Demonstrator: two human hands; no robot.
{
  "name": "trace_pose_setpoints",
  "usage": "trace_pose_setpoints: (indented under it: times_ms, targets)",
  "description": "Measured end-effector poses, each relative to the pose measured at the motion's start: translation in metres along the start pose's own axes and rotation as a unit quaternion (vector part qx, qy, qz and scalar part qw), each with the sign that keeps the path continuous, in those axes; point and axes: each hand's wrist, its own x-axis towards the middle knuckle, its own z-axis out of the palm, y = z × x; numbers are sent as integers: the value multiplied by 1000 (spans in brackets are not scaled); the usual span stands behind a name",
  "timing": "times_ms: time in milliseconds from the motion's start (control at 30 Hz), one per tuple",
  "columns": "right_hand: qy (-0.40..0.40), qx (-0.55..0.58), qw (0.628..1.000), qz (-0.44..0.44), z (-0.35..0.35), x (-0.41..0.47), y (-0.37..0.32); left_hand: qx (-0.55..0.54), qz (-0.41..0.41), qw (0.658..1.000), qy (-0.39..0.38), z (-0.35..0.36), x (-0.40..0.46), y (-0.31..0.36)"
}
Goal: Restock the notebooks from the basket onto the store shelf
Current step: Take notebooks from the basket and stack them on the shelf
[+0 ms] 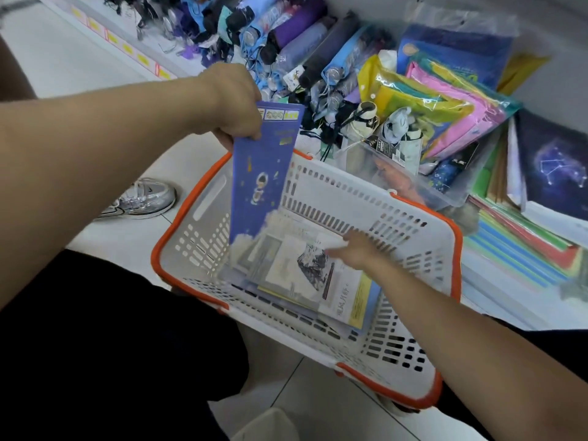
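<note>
Notebook point(261, 183) in left hand point(234, 100), right hand point(359, 249) inside basket point(458, 237).

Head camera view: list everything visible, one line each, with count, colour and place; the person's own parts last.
Perforated plastic basket: one, white with orange rim, on the floor between the knees.
Astronaut-print notebook: one, blue-purple, held upright over the basket's left end.
Notebooks lying in the basket: a few stacked, pale covers, exact count unclear.
Folded umbrellas: many, purple, blue and black, on the shelf above.
Plastic document folders: several, yellow, pink and green, shelf right.
Constellation-print notebook: one, dark navy, far right.
Sneaker: one, silver-grey, on the floor left.
Left hand: pinches the astronaut notebook's top.
Right hand: fingers reach onto the stacked notebooks.
</note>
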Motion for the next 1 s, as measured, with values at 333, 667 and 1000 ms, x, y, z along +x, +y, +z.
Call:
trace_pose_setpoints:
  times_ms: [333,667,1000]
  targets:
    - [72,-190,979,-16,37,13,44,14,24,999,-24,5,5,-9]
    - [-45,-70,994,-75,-32,11,33,2,12,999,-32,5,10,-1]
    - [-154,308,934,-97,-203,-91,3,-216,-82,968,-92,-11,6,-18]
